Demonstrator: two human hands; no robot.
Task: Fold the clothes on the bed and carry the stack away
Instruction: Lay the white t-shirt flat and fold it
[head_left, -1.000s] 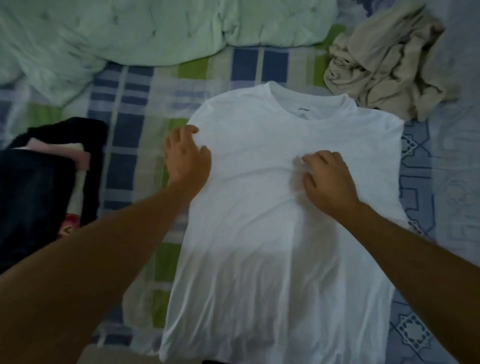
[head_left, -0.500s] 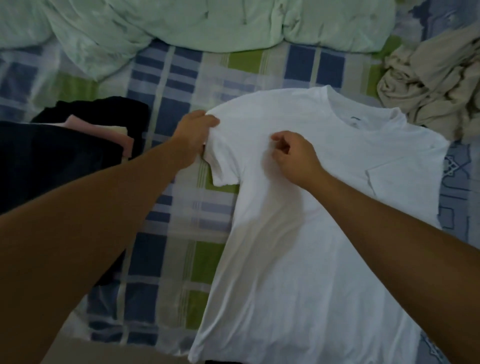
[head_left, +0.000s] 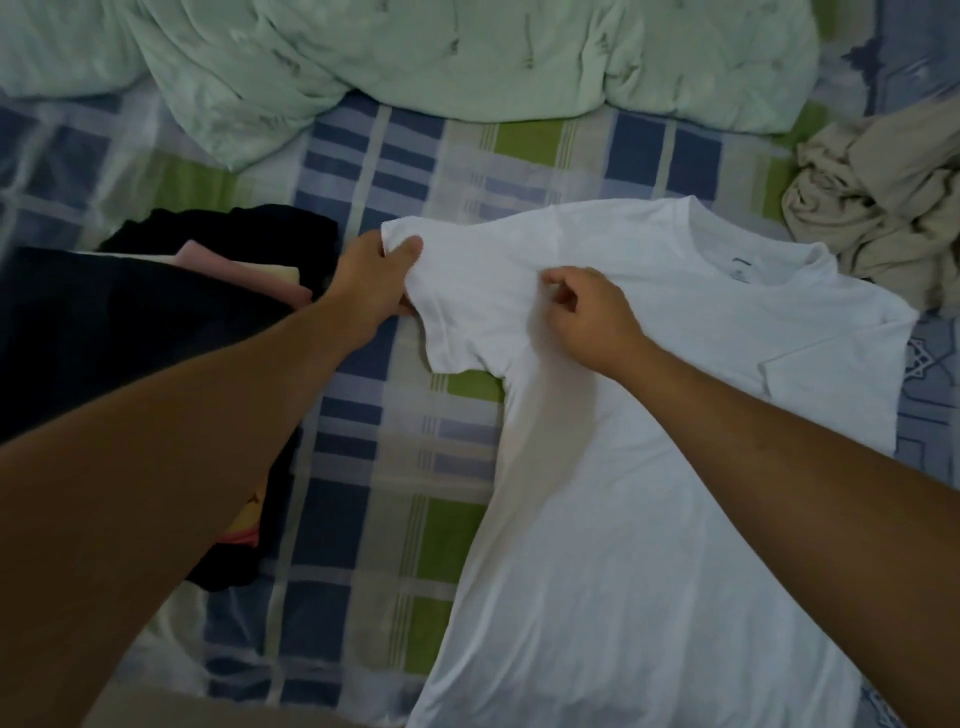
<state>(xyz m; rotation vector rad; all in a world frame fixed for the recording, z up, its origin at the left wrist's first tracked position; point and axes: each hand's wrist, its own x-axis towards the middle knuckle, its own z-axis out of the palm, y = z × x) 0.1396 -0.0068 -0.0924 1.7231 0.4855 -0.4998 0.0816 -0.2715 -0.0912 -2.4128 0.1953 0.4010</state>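
White T-shirt (head_left: 649, 467) lies flat on the checked sheet (head_left: 363, 467), collar away from us. Our left hand (head_left: 374, 280) pinches its left sleeve edge. Our right hand (head_left: 592, 317), fingers curled, pinches cloth below the collar. Dark folded stack (head_left: 130, 322) left of shirt; beige heap (head_left: 883, 208) right.

Two bare arms came in from the bottom, and each one ended in a hand. The left hand (head_left: 375, 278) and the right hand (head_left: 592, 317) had no rings, no gloves and no watch. No sleeves showed on the arms, and the nails on the fingers were short and plain.
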